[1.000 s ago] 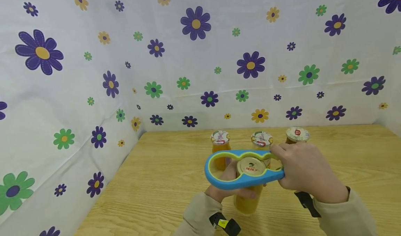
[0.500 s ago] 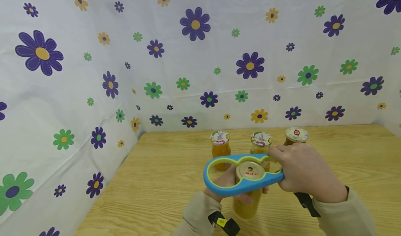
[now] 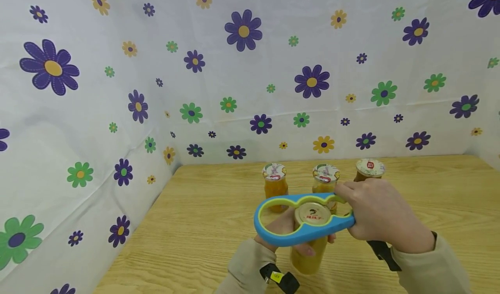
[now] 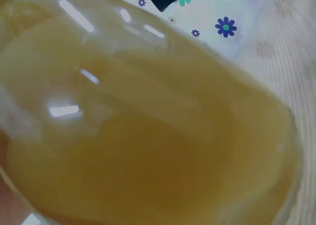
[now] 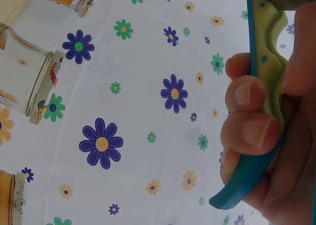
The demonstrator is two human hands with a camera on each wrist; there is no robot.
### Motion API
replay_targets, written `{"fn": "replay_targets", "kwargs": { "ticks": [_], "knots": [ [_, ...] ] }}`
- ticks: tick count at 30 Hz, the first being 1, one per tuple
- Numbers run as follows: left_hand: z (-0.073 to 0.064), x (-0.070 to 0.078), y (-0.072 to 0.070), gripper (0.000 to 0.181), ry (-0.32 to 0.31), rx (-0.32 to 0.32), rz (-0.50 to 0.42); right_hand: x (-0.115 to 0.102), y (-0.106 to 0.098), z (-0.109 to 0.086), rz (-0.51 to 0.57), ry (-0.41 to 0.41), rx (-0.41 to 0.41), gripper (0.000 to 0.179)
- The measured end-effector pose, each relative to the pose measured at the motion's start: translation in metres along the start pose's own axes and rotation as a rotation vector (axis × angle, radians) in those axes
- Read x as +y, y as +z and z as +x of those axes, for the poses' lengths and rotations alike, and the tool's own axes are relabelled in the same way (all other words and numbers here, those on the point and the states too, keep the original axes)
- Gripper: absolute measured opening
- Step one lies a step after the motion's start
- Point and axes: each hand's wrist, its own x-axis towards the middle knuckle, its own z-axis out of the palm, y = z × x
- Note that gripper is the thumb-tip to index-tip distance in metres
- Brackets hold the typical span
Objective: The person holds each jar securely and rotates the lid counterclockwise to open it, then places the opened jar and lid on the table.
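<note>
Left hand (image 3: 284, 223): I see it curled round the front jar (image 3: 307, 259), below its lid (image 3: 312, 214).
Right hand (image 3: 376, 209): closed around one end of the blue opener (image 3: 288, 240).
Opener: encircling the lid.
Base: I can't tell whether it touches the table (image 3: 195, 224).
Back jars (image 3: 326, 174): three, standing beyond.

Wood-grain tbl (image 3: 187, 224) w/ orange jar (image 3: 275, 186), yellow jar (image 3: 324, 182) & brown jar (image 3: 369, 168) on it nr back, L-R, lidded.

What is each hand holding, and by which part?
The right hand grips the long, scalloped blue-and-yellow plastic jar opener by its narrower end; the left hand holds the cylindrical clear glass jar of yellowish contents around its upper body.
</note>
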Motion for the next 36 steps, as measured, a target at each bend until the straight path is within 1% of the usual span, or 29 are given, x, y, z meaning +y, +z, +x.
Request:
{"fn": "replay_targets", "kwargs": {
  "ticks": [3, 4, 7, 10, 11, 13, 20, 23, 25, 27, 30, 32, 34, 36],
  "knots": [
    [0.000, -0.010, -0.006, 0.061, 0.022, -0.015, -0.012, 0.000, -0.002, -0.001, 0.010, 0.022, 0.000, 0.031],
    [0.000, -0.014, -0.008, 0.066, 0.026, -0.013, -0.022, -0.001, -0.003, -0.001, 0.012, 0.031, 0.000, 0.031],
    [-0.002, -0.024, -0.016, 0.072, 0.040, -0.015, 0.046, -0.001, -0.005, -0.001, 0.011, 0.053, 0.003, 0.031],
    [-0.003, -0.028, -0.018, 0.072, 0.052, 0.003, 0.079, -0.001, -0.005, -0.001, 0.005, 0.066, 0.011, 0.030],
    [-0.003, -0.027, -0.018, 0.070, 0.056, 0.006, 0.088, -0.001, -0.005, -0.001, 0.000, 0.070, 0.014, 0.030],
    [-0.004, -0.026, -0.017, 0.068, 0.057, 0.012, 0.071, 0.000, -0.003, 0.000, -0.009, 0.076, 0.012, 0.029],
    [-0.004, -0.006, -0.003, 0.056, 0.029, 0.061, 0.030, 0.000, 0.003, 0.001, -0.018, 0.066, -0.011, 0.027],
    [-0.005, -0.003, 0.000, 0.055, 0.022, 0.068, 0.011, -0.001, 0.003, 0.001, -0.016, 0.069, -0.015, 0.026],
    [-0.005, -0.004, -0.001, 0.053, 0.021, 0.060, 0.028, -0.001, 0.003, 0.001, -0.015, 0.076, -0.023, 0.027],
    [-0.005, -0.004, 0.000, 0.056, 0.027, 0.060, 0.019, -0.001, 0.003, 0.001, -0.016, 0.085, -0.032, 0.028],
    [-0.005, -0.005, -0.001, 0.059, 0.025, 0.062, 0.034, -0.002, 0.003, 0.001, -0.019, 0.091, -0.040, 0.028],
    [-0.006, -0.005, -0.001, 0.063, 0.026, 0.069, 0.011, -0.002, 0.003, 0.001, -0.018, 0.090, -0.041, 0.028],
    [-0.005, -0.006, -0.002, 0.063, 0.024, 0.076, 0.025, -0.002, 0.004, 0.001, -0.017, 0.087, -0.039, 0.026],
    [-0.005, -0.008, -0.003, 0.061, 0.030, 0.096, 0.043, -0.001, 0.004, 0.001, -0.016, 0.088, -0.039, 0.026]
  ]
}}
